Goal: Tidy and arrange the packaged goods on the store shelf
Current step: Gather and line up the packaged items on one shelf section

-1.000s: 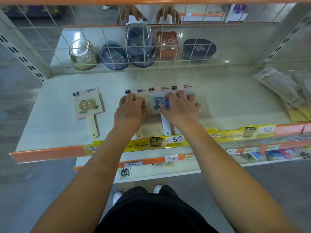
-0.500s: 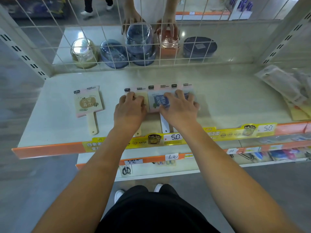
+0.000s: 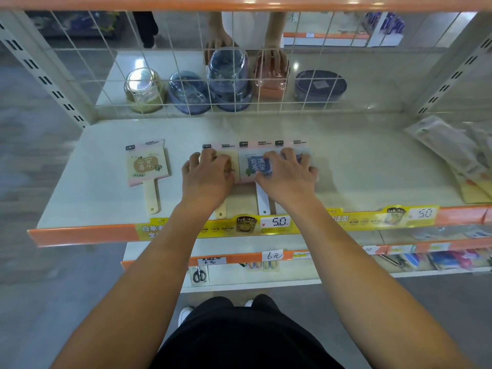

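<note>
Your left hand point(image 3: 206, 178) lies with curled fingers on the beige paddle pack point(image 3: 230, 166), and your right hand point(image 3: 286, 175) presses spread fingers on the blue paddle pack point(image 3: 255, 167) and a third pack point(image 3: 302, 155) mostly hidden beneath it. Keep your palms flat and slide the packs, never lifting, until their top edges line up and their sides just touch. The lone pack point(image 3: 147, 165) lies apart at nine o'clock on the shelf point(image 3: 359, 166); draw it in next, I'd judge. Loose bags point(image 3: 452, 153) wait at three o'clock.
</note>
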Demonstrator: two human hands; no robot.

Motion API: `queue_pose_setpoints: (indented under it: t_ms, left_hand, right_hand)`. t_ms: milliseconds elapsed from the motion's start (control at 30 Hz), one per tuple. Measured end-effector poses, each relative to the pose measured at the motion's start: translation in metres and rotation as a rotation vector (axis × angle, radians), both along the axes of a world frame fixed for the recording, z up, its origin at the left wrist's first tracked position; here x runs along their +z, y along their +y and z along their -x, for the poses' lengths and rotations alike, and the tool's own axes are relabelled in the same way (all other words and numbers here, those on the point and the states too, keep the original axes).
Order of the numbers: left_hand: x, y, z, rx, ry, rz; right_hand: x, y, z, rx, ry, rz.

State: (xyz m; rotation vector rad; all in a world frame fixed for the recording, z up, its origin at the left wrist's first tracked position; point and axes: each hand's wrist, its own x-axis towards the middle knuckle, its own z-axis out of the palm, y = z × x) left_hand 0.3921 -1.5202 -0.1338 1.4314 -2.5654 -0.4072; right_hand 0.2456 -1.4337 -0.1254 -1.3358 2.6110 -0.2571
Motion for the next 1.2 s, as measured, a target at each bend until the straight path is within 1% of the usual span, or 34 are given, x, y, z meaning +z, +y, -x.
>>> queue_pose_setpoints:
  t_ms: [167, 400, 500, 733, 867, 1000, 1200]
  left_hand:
    - [0.011, -0.001, -0.019, 0.037, 0.079, 0.043]
    - [0.017, -0.021, -0.077, 0.174, 0.039, 0.076]
    - [0.019, -0.027, -0.106, 0.225, 0.074, 0.095]
    - [0.017, -0.046, -0.165, 0.306, 0.048, 0.093]
    - [0.015, -0.056, -0.186, 0.312, 0.067, 0.090]
    - [0.011, -0.065, -0.196, 0.273, 0.056, 0.085]
    - [0.004, -0.078, -0.205, 0.236, 0.029, 0.056]
  right_hand:
    - [0.009, -0.012, -0.017, -0.012, -0.040, 0.103]
    - [0.018, -0.052, -0.075, 0.171, -0.106, 0.222]
    - [0.018, -0.068, -0.100, 0.245, -0.109, 0.214]
    - [0.016, -0.104, -0.153, 0.363, -0.106, 0.198]
    - [0.012, -0.120, -0.174, 0.378, -0.118, 0.198]
    - [0.005, -0.130, -0.191, 0.358, -0.112, 0.203]
    - [-0.006, -0.144, -0.203, 0.339, -0.086, 0.135]
